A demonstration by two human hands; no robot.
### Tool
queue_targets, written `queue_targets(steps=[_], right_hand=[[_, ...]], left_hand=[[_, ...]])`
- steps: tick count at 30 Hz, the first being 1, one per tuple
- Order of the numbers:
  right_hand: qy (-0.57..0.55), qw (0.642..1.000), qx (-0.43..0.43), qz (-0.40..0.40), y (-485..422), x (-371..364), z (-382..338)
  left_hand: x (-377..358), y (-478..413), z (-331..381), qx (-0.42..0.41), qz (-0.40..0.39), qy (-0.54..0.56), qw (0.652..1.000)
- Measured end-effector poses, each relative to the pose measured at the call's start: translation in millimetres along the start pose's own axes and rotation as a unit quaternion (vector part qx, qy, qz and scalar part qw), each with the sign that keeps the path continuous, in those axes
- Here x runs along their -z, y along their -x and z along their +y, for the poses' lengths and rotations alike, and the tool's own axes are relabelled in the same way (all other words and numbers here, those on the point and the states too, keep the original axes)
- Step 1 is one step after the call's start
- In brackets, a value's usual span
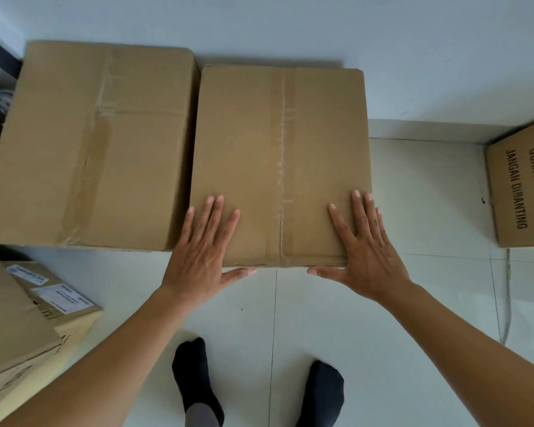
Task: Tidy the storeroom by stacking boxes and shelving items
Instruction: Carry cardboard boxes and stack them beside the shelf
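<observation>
**Legible print**

Right-edge carton [506, 211], side face: "QUANTITY : 100" beside "JANGAN DIBANTING", black capitals, running sideways in view. Lower-left carton [80, 318]: two white labels [63, 298], print too small and blurred to read.

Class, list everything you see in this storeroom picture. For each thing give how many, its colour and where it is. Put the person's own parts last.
taped box: 1, brown, centre, under both hands
larger taped box: 1, brown, close against its left side
printed box: 1, brown with black lettering, right edge
labelled box: 1, brown with white labels, lower left
plain box: 1, brown, lower left corner
cable: 1, grey, floor at right
floor: 1, white tiles
wall: 1, pale, behind the boxes
left hand: 1, flat on taped box, near left
right hand: 1, flat on taped box, near right
left foot: 1, black sock, bottom centre
right foot: 1, black sock, beside it
</observation>
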State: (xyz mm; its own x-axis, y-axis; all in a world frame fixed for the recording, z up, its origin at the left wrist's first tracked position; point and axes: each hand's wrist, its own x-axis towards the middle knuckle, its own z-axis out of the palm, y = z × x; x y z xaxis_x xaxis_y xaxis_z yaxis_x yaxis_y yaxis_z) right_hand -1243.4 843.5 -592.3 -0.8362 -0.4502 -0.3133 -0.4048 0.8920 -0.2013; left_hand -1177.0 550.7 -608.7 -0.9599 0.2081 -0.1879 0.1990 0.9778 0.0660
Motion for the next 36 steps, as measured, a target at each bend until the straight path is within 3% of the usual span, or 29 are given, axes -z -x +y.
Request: queue_targets(steps=[9, 16, 19, 25, 32, 36], right_hand=[[-0.007, 1.0, -0.027, 0.008, -31.2, 2.7, -27.5], [-0.048, 0.994, -0.075, -0.064, -37.5, 31.1, -44.9], [-0.037, 0.995, -0.068, -0.066, -43.1, 57.2, -60.7], [-0.036, 0.996, -0.073, -0.029, -40.6, 129.2, -106.2], [-0.062, 0.996, -0.068, -0.012, 22.5, 236.7, -152.8], [-0.109, 0.99, -0.072, 0.045, 56.8, 289.4, -172.9]], left_hand=[[9.7, -23.0, -50.7, -0.002, -0.044, -0.028, 0.999], [30.5, -24.8, -43.3, 0.047, -0.032, 0.071, 0.996], [63.2, -33.7, -40.3, 0.085, -0.045, 0.132, 0.987], [137.2, -30.1, -29.6, 0.112, 0.02, 0.125, 0.986], [236.2, 22.4, -6.4, 0.216, 0.031, 0.146, 0.965], [303.1, 49.4, 9.6, 0.244, 0.045, 0.202, 0.947]])
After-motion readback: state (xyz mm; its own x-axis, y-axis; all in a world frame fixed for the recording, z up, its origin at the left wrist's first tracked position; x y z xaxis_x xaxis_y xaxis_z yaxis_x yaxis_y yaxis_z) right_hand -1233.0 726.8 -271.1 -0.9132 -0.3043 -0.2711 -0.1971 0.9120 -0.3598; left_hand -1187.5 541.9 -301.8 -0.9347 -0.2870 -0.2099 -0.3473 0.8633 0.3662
